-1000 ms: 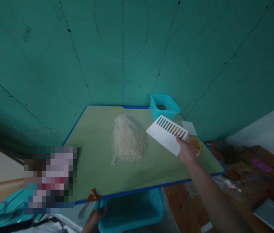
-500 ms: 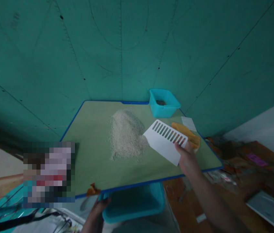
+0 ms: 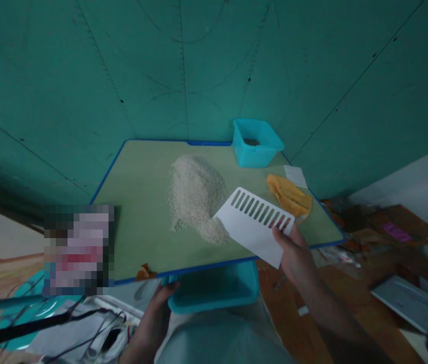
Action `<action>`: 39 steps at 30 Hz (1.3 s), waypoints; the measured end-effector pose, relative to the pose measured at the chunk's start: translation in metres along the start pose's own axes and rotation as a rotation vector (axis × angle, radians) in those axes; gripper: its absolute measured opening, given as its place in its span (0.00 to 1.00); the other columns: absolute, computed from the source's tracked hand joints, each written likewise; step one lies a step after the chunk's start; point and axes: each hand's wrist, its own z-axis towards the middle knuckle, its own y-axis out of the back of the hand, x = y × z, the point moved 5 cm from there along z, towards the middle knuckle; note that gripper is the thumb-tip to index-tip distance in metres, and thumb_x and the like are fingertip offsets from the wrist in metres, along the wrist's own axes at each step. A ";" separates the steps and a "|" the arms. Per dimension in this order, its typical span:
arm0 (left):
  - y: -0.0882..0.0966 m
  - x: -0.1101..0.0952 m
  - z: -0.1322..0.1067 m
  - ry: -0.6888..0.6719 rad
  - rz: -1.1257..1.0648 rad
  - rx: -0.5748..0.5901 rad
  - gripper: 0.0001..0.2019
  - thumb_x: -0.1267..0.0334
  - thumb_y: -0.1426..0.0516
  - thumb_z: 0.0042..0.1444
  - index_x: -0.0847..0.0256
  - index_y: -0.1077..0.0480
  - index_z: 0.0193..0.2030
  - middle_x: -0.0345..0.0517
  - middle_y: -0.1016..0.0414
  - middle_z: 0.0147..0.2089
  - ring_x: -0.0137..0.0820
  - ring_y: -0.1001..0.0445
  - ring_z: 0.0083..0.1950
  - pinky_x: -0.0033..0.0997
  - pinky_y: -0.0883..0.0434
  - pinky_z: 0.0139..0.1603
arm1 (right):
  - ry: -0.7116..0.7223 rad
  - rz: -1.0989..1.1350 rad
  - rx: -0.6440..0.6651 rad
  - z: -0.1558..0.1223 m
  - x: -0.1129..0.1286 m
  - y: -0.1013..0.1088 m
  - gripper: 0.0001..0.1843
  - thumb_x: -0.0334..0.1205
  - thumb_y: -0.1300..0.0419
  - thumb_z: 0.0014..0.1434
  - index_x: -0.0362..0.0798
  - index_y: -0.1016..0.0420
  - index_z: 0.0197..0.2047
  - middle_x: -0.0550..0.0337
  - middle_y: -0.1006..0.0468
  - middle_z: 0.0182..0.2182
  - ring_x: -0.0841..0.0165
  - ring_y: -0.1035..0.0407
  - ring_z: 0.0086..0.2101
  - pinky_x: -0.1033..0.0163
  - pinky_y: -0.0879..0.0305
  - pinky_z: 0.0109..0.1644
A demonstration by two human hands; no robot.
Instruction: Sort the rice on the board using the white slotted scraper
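My right hand is closed on a white slotted scraper, whose lower left edge touches a small clump pulled off a pile of white grain. The pile lies on a pale green board with a blue rim. My left hand grips the left edge of a teal tub held just under the board's near edge, below the grain.
A small teal box stands at the board's far right corner. An orange cloth and a white slip lie on the right side. An orange scrap sits at the near edge. Cables and clutter surround the floor below.
The scraper has dragged some grain from the pile toward the board's near edge. My left hand has risen with the tub. The orange cloth is now uncovered.
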 end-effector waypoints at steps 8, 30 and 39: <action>-0.002 -0.005 -0.005 -0.015 -0.007 -0.026 0.15 0.58 0.33 0.29 0.54 0.22 0.29 0.43 0.16 0.30 0.56 0.25 0.50 0.49 0.27 0.47 | -0.077 -0.012 -0.009 -0.023 -0.007 0.007 0.25 0.43 0.32 0.48 0.57 0.31 0.50 0.59 0.21 0.43 0.60 0.26 0.43 0.50 0.33 0.50; -0.017 0.000 -0.012 0.036 -0.094 0.082 0.08 0.62 0.34 0.37 0.54 0.21 0.29 0.40 0.16 0.33 0.46 0.26 0.51 0.40 0.32 0.54 | -0.026 -0.076 -0.182 -0.034 0.001 0.043 0.20 0.41 0.32 0.48 0.57 0.29 0.45 0.62 0.20 0.39 0.62 0.26 0.38 0.51 0.31 0.46; -0.010 0.000 -0.009 0.013 -0.082 0.041 0.06 0.62 0.35 0.39 0.53 0.22 0.28 0.40 0.17 0.32 0.48 0.26 0.51 0.44 0.31 0.53 | -0.060 -0.092 -0.146 -0.049 0.004 0.033 0.21 0.41 0.32 0.47 0.55 0.28 0.46 0.58 0.21 0.42 0.59 0.28 0.45 0.52 0.32 0.48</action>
